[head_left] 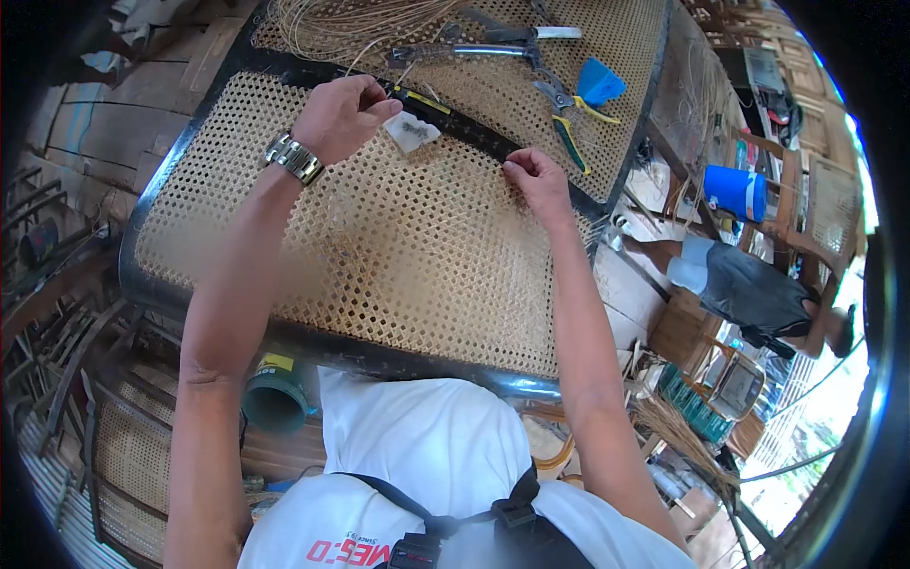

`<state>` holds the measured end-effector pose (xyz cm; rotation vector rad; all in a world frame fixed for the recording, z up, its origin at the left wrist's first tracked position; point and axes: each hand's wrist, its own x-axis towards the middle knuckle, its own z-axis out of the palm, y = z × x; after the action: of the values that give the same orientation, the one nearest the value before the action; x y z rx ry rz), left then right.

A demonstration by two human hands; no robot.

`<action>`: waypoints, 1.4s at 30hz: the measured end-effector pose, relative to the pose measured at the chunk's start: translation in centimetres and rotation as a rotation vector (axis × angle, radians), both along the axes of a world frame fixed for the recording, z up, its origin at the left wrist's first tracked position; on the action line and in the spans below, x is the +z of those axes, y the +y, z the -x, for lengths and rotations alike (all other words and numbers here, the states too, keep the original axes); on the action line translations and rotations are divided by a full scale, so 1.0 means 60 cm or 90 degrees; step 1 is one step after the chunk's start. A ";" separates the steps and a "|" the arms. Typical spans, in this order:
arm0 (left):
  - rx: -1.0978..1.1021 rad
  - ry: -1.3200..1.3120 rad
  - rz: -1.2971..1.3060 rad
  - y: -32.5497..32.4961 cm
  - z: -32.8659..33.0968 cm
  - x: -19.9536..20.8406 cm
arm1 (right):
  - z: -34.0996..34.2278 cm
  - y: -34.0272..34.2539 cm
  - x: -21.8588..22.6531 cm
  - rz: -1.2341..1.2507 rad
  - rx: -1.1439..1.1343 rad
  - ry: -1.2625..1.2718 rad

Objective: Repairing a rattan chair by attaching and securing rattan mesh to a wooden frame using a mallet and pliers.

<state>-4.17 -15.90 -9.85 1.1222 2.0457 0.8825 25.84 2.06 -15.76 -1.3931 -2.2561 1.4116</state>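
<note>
Across a black-framed cane panel [417,256] with an open woven mesh, both my arms reach to the dark middle rail. My left hand [343,119], a metal watch on its wrist, is closed in a pinch above the rail; whatever its fingertips hold is too small to make out. Farther right, my right hand [540,187] pinches close to the rail's lower edge, its fingertips on or just over the weave, their contents hidden. Beside my left fingertips lie a crumpled white scrap [411,133] with dark smudges and a slim yellow-and-black tool [423,100].
Beyond the rail lie loose cane strands [351,27], a hammer [464,51], yellow-handled pliers [572,106] and a blue piece [599,82]. A dark green bucket [275,396] stands below the near edge. At right are a person [749,289] and a blue bucket [734,193].
</note>
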 end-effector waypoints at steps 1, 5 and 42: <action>-0.007 0.003 0.005 0.001 0.000 0.001 | 0.000 -0.006 -0.003 -0.046 0.021 0.020; -0.019 0.032 0.026 0.005 -0.001 0.010 | 0.006 -0.030 -0.005 -0.293 0.088 -0.020; -0.034 0.115 0.038 -0.002 -0.018 0.036 | 0.131 -0.007 0.131 -0.269 0.305 -0.196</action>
<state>-3.09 -16.04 -7.68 1.2567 2.1605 0.7113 18.00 1.63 -7.88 -1.0294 -3.0063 0.7571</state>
